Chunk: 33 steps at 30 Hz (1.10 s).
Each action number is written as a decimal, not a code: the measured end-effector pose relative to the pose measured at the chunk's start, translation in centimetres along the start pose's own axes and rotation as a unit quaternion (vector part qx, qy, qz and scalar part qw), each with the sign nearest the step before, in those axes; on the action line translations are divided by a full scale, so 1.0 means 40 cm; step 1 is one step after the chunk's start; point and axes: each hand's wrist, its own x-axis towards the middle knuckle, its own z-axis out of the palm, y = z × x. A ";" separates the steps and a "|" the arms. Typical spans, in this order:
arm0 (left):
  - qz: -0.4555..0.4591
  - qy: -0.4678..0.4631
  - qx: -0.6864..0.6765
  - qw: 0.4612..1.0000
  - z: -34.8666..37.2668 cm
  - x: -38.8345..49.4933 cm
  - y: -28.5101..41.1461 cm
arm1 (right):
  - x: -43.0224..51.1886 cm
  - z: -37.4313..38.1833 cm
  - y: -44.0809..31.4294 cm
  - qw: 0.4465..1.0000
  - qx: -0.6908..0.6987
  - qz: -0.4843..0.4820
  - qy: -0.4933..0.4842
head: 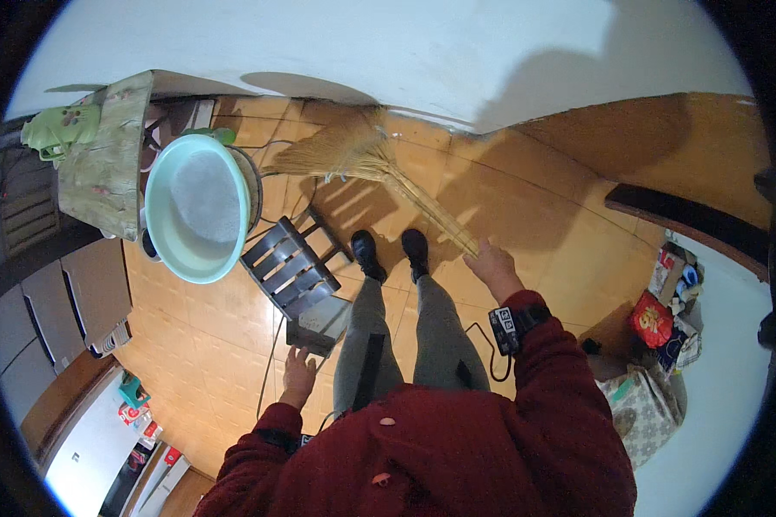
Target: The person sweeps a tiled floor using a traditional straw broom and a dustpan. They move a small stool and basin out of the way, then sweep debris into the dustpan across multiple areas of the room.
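My right hand (495, 268) is closed around the handle end of a straw broom (420, 197). The broom slants up and to the left, and its spread bristles lie near the foot of the white wall. My left hand (299, 377) has its fingers apart with nothing in it, beside a grey box-like object (319, 325). Past that stands a dark slatted stool (292, 268). A pale turquoise basin (197, 268) with sudsy water is left of the stool, on a round support mostly hidden under it.
A wood-patterned table (107, 174) bears a green item (64, 132) at the left. Dark cables run over the tiled floor (194, 342) near the stool. Grey drawers (97, 291) stand lower left. A patterned bag (643, 407) and a red packet (652, 318) are at the right.
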 end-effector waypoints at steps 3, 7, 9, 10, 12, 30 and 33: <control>-0.034 -0.015 0.010 0.999 -0.008 -0.032 -0.014 | -0.095 0.005 0.060 0.999 0.014 0.048 -0.006; -0.033 -0.016 0.000 0.999 -0.002 -0.056 -0.016 | -0.215 -0.060 0.152 0.998 -0.018 0.066 -0.003; -0.028 -0.016 -0.005 0.999 0.004 -0.058 -0.010 | -0.215 -0.107 0.179 0.996 -0.071 0.046 0.016; -0.016 -0.022 0.012 1.000 0.006 -0.060 -0.005 | -0.195 -0.129 0.182 0.995 -0.096 0.013 0.036; -0.006 -0.019 -0.002 1.000 0.006 -0.065 0.003 | -0.121 -0.169 0.175 0.986 -0.143 -0.047 0.074; -0.021 0.010 -0.002 1.000 -0.056 -0.146 -0.119 | -0.305 -0.040 0.089 0.999 0.012 0.039 0.001; -0.074 0.018 0.011 0.997 -0.096 -0.177 -0.179 | -0.286 -0.053 0.068 1.000 -0.011 0.001 0.015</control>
